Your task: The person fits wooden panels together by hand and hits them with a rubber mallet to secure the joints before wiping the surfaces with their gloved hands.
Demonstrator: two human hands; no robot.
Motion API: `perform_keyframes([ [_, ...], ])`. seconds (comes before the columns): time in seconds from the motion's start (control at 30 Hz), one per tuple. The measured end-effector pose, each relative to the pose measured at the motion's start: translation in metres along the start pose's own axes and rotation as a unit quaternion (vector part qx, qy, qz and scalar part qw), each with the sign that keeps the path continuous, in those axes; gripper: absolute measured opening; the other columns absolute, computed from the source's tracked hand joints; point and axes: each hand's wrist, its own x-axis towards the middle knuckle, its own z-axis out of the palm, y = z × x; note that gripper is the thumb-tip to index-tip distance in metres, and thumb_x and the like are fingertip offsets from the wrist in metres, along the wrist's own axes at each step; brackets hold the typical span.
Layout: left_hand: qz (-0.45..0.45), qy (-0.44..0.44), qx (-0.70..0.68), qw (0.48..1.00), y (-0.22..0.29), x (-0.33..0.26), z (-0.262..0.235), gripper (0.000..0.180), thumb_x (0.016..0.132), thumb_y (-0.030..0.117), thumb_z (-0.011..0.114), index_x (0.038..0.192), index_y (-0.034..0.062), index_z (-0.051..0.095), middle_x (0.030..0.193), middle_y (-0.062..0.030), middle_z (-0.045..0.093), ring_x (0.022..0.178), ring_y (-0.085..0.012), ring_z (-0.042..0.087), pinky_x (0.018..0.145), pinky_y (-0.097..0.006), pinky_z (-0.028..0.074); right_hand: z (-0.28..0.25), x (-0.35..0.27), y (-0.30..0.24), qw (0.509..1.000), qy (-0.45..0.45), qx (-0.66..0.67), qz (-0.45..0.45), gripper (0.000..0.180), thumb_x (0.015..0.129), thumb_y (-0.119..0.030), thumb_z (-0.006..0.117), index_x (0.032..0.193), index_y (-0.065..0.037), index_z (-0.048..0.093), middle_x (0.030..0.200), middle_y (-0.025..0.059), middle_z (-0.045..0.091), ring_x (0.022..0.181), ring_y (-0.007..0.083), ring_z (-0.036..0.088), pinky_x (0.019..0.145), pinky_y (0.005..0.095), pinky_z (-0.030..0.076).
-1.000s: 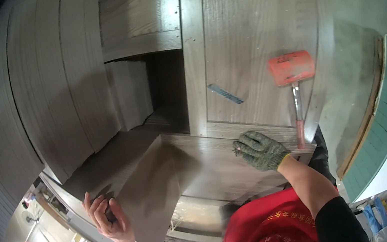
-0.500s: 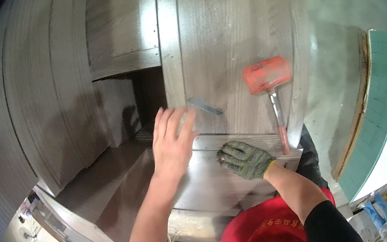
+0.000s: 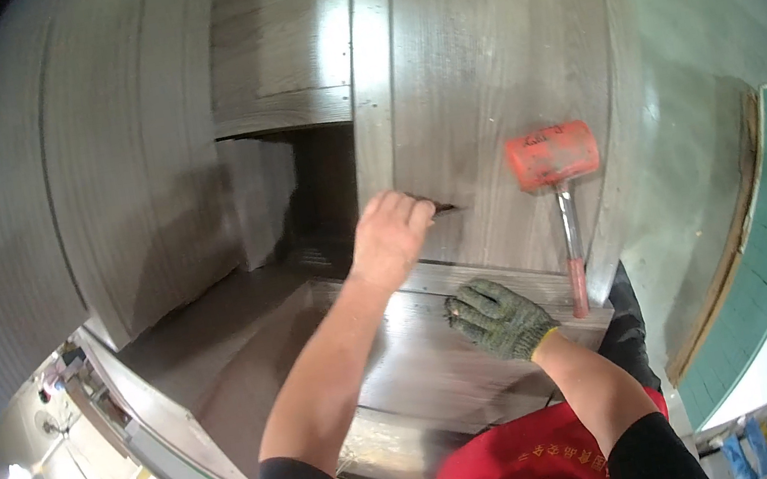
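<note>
My bare left hand (image 3: 389,230) is closed around one end of a slim dark grey tool (image 3: 444,207), whose other end sticks out to the right over the wood-grain panel (image 3: 488,72). Its exact kind is hidden by my fingers. In a grey-green knitted glove, my right hand (image 3: 496,317) rests palm down on a lower wood-grain board, fingers stretched out. Beyond the glove lies a mallet with a red-orange head (image 3: 553,155) and a metal shaft ending in a red grip, resting on the panel.
Left of my left hand the cabinet has a dark opening (image 3: 325,184). Tall wood-grain panels (image 3: 119,151) stand at the left. A green-topped board (image 3: 757,251) with a brown edge lies at the right. Fans and another person's legs show along the lower rim.
The slim tool lay loose on the panel beside my spread left hand; now that hand has closed on it. My gloved right hand stays on the board. The view has shifted slightly.
</note>
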Motion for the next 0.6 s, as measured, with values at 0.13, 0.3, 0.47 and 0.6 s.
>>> perform_keyframes([
  [0.13,-0.231,0.111,0.041,0.966,0.069,-0.081,-0.054,0.034,0.08,0.002,0.068,0.114,0.0022,0.063,0.093,-0.0166,0.057,0.089,-0.037,0.054,0.082,-0.045,0.047,-0.003,0.008,-0.004,0.999,-0.019,0.028,-0.006,0.048,0.094,-0.024,0.044,0.139,-0.011,0.051,0.151,0.0082,0.043,0.142,0.0278,0.034,0.121,0.0494,0.019],
  [0.3,-0.624,-0.041,0.04,0.78,0.25,-0.298,-0.148,0.024,0.081,-0.005,0.053,0.098,0.007,0.065,0.097,-0.0164,0.057,0.093,-0.0393,0.052,0.081,-0.049,0.044,-0.044,-0.009,0.014,0.987,0.007,0.145,0.073,0.06,0.084,-0.033,0.059,0.136,-0.005,0.051,0.143,0.0142,0.048,0.136,0.0333,0.039,0.118,0.0523,0.023],
  [0.47,-0.839,-0.258,0.047,0.478,0.429,-0.456,-0.216,0.025,0.089,0.02,0.059,0.102,-0.001,0.064,0.094,-0.0188,0.063,0.097,-0.0374,0.058,0.087,-0.047,0.046,-0.052,-0.072,0.039,0.915,0.199,0.035,0.349,0.07,0.079,-0.033,0.068,0.138,-0.002,0.044,0.137,0.0238,0.049,0.126,0.05,0.042,0.105,0.0582,0.034],
  [0.6,-0.872,-0.327,-0.165,0.326,0.508,-0.538,-0.22,0.06,0.084,0.044,0.074,0.123,0.0004,0.061,0.123,-0.0234,0.062,0.108,-0.0431,0.062,0.091,-0.051,0.049,-0.085,-0.039,0.07,0.829,0.21,0.022,0.517,0.063,0.08,-0.031,0.069,0.131,-0.001,0.049,0.126,0.0239,0.057,0.116,0.0443,0.053,0.097,0.0529,0.043],
])
